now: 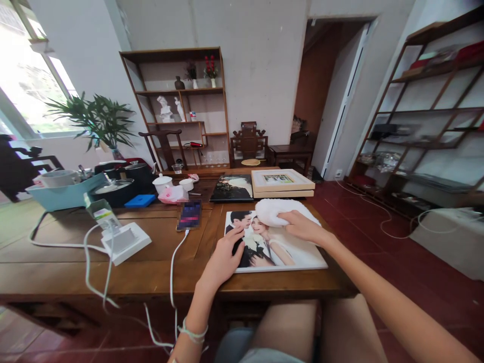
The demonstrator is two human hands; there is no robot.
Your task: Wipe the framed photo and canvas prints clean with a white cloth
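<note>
A photo panel point(298, 252) with a picture of a couple lies face up on the wooden table, near its front right corner. My left hand point(226, 254) rests on the panel's left edge, fingers stretched out over the picture and nothing held. In my right hand point(302, 226) is a white fluffy cloth point(278, 209), pressed on the upper part of the panel. The cloth covers part of the picture's top edge.
Behind the panel lie a dark photo panel point(231, 187) and stacked light-wood frames point(283, 192). To the left are a phone point(189, 214) on a white cable, a white box point(130, 242), a blue box point(139, 200), a teapot point(162, 181) and a light-blue bin point(64, 194).
</note>
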